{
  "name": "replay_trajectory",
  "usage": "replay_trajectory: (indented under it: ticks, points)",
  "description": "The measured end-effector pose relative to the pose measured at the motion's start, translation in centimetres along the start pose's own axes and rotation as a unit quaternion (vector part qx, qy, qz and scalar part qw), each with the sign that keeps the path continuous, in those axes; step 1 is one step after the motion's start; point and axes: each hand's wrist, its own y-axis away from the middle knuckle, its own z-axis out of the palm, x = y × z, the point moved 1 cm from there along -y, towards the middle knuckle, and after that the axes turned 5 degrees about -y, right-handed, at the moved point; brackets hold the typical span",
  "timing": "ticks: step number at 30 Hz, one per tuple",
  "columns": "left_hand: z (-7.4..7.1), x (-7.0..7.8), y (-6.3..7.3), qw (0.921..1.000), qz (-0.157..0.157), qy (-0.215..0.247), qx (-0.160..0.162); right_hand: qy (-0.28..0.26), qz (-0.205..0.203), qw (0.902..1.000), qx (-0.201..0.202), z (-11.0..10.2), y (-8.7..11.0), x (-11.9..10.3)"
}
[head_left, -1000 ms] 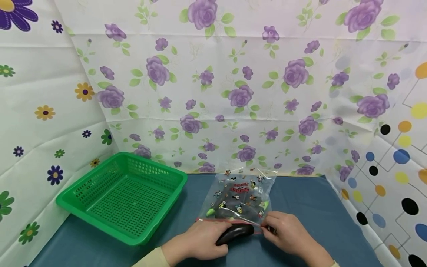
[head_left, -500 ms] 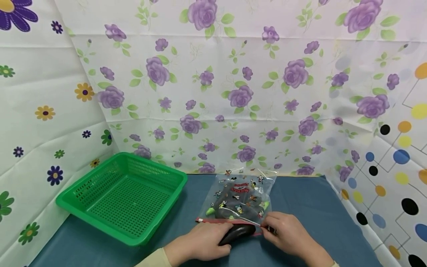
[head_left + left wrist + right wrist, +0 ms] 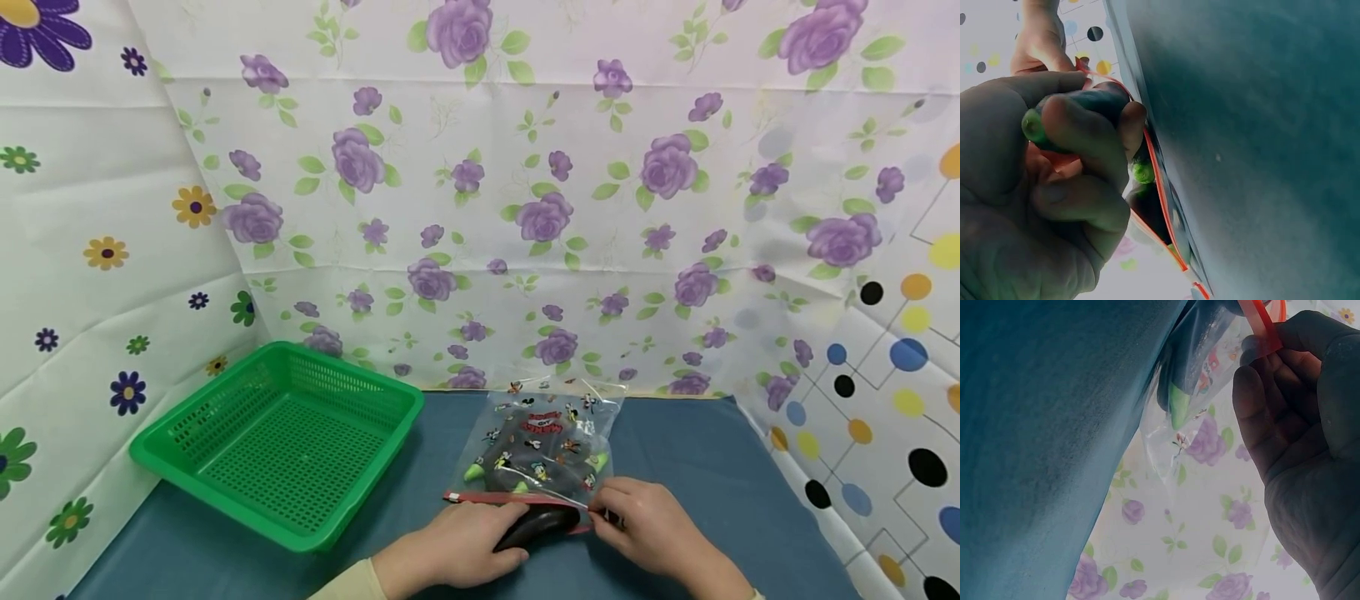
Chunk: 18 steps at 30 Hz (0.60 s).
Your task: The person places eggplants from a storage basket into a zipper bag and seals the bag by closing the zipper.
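Observation:
My left hand (image 3: 461,542) grips a dark eggplant (image 3: 543,525), whose green stem end (image 3: 1033,126) faces me in the left wrist view. The eggplant's front end lies at the mouth of a clear zip bag (image 3: 551,408) with cartoon prints and a red zip strip (image 3: 1264,330). Pinched between my right hand's (image 3: 648,523) thumb and fingers is the right corner of that mouth. Several dark eggplants with green tips (image 3: 474,472) lie inside the bag. How far the held eggplant reaches into the mouth is partly hidden by the fingers.
A green plastic basket (image 3: 405,421) with perforated sides stands on the left of the blue cloth-covered table (image 3: 697,450); nothing shows inside it. Flowered and dotted sheets (image 3: 480,333) close off the back and both sides.
My left hand has slid slightly to the right with the eggplant, closer to the bag's mouth. My right hand has kept its pinch on the corner, almost still.

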Motion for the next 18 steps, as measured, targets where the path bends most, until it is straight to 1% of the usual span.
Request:
replay_trajectory:
  ticks: [5,11,15,18]
  points:
    - [0.21,0.31,-0.06,0.9997,-0.020,-0.012,0.011,0.003,-0.001,1.0000,0.001,0.02,0.08,0.05]
    - [0.39,0.68,-0.11,0.9986,-0.053,0.000,0.010,0.005,-0.001,1.0000,0.004,-0.02,0.10,0.05]
    - [0.24,0.84,0.03,0.9981,-0.061,0.006,0.009,0.003,0.000,1.0000,0.002,-0.04,0.07,0.03]
    - [0.11,0.91,0.12,0.9979,-0.063,0.014,-0.001,0.003,-0.001,1.0000,0.001,-0.07,0.04,-0.01]
